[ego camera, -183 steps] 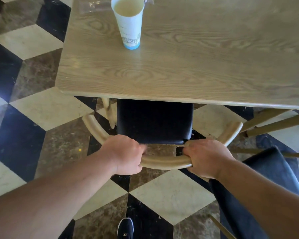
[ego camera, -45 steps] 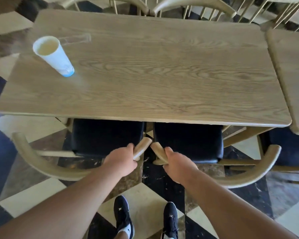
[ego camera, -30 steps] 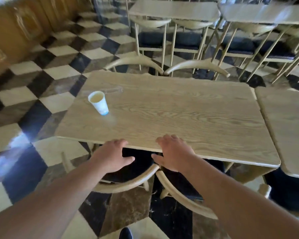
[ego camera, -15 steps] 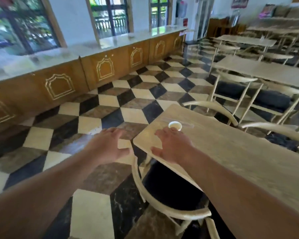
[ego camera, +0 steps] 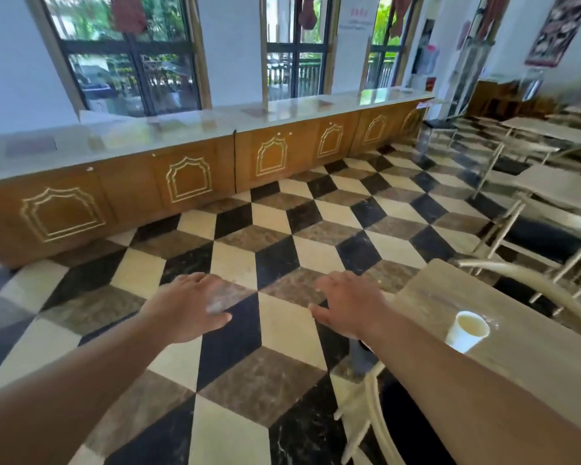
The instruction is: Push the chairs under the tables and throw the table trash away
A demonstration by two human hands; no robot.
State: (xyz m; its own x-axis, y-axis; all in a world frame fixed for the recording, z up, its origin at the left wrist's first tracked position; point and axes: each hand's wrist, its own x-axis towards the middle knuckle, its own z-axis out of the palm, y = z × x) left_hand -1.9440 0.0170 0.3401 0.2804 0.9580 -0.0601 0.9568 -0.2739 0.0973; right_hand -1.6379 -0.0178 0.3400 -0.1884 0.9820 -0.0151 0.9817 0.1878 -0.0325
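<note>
Checkered floor tiles lie under both open, empty hands, while the paper cup (ego camera: 467,334) stands upright on the tabletop (ego camera: 534,357) just right of the right hand (ego camera: 349,308), far nearer than the left hand (ego camera: 188,307).

A: State the position of both hands.
B: The left hand (ego camera: 190,305) and right hand (ego camera: 348,307) are extended over the checkered floor (ego camera: 275,256), palms down, fingers spread, holding nothing.

A: Locate the table trash.
B: A paper cup (ego camera: 467,332) stands upright on the wooden table (ego camera: 530,357) at near right, close to its left edge.

A: Chairs?
B: One chair (ego camera: 374,411) sits beneath the near table edge; another chair back (ego camera: 547,290) curves at the far side.

A: Background?
B: A wooden counter (ego camera: 188,179) runs below the windows (ego camera: 131,55).
</note>
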